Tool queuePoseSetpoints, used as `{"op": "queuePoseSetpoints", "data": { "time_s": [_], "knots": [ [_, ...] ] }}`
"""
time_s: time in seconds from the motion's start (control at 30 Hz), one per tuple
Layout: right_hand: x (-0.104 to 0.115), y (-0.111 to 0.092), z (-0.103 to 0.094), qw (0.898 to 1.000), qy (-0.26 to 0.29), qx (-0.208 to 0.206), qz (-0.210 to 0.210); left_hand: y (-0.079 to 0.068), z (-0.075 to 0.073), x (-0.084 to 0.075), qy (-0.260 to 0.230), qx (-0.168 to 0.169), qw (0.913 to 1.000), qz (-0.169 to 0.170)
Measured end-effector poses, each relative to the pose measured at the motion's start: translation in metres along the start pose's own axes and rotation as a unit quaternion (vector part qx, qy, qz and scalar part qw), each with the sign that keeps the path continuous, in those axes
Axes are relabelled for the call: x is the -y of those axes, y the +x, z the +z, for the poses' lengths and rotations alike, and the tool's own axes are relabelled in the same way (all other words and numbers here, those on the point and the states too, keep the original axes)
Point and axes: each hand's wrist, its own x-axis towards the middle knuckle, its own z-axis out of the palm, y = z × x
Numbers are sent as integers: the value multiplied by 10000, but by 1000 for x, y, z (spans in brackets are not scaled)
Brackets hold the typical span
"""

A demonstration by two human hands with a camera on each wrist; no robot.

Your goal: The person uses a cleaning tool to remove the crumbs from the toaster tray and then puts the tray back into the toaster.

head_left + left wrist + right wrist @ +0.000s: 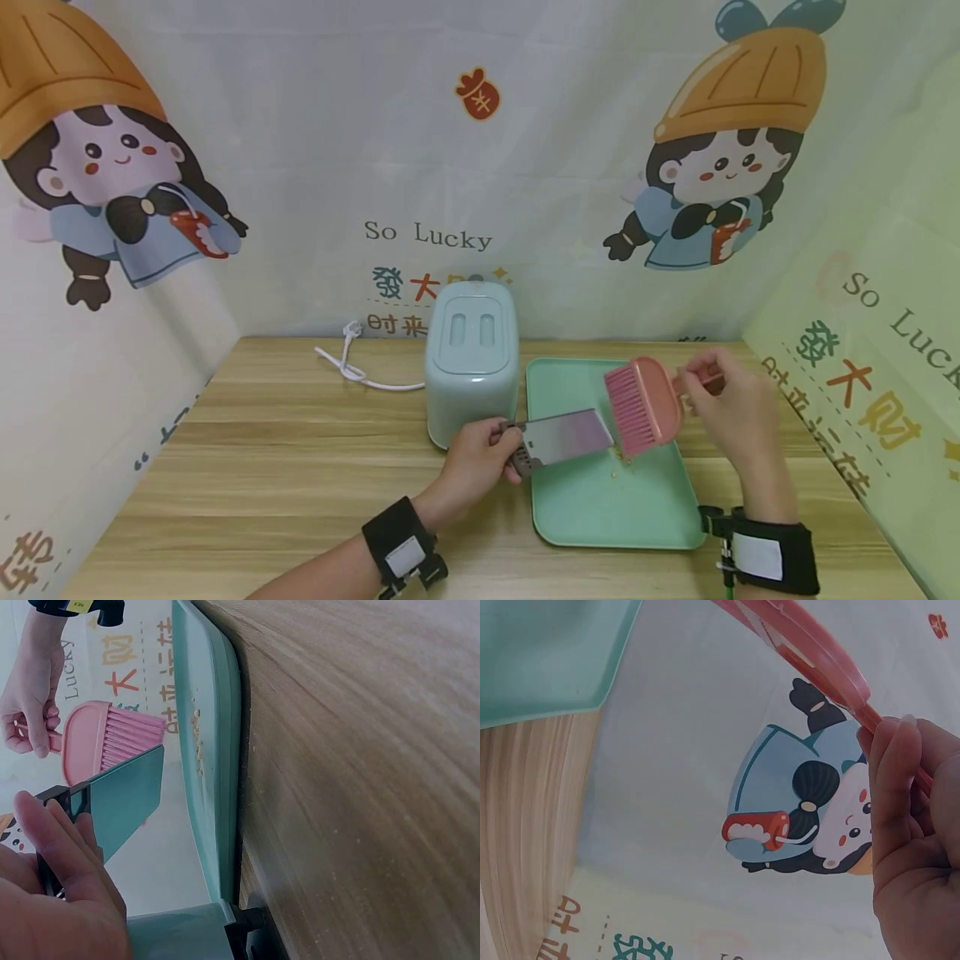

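My left hand (474,460) grips the dark slotted end of a flat metal crumb tray (564,438). The crumb tray juts out to the right over a green serving tray (600,512). In my right hand (731,408) is the handle of a pink dustpan-style brush (662,402), its bristles beside the crumb tray's far end. Whether bristles and metal touch, I cannot tell. Small crumbs (621,456) lie on the serving tray below. From the left wrist view, the brush (84,742) and crumb tray (124,799) are raised above it.
A pale green toaster (472,375) stands left of the serving tray, close behind my left hand. Its white cord (375,384) lies knotted on the wooden table (300,467). A printed cloth (562,167) hangs behind and along the sides.
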Motion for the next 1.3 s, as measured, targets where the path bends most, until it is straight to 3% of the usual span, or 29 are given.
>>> {"op": "queuePoseSetpoints", "data": {
  "time_s": [0.1,0.3,0.6,0.77,1.07,1.3],
  "knots": [
    [2,1,-1,9998,37,-141,-156,0,2,-3,61,-22,10000,-19],
    [9,1,7,9988,195,289,-337,1,4,-3,126,-39,9999,-68],
    [0,-2,3,9998,-145,102,131,1,0,3,-29,22,10000,-42],
    [-1,0,-2,9998,-61,-179,115,1,0,2,-56,47,10000,1],
    [9,3,8,9984,-6,547,-169,2,0,2,-59,14,10000,-53],
    [2,-2,3,9992,-71,331,230,0,0,2,-69,6,10000,-69]
  ]
}}
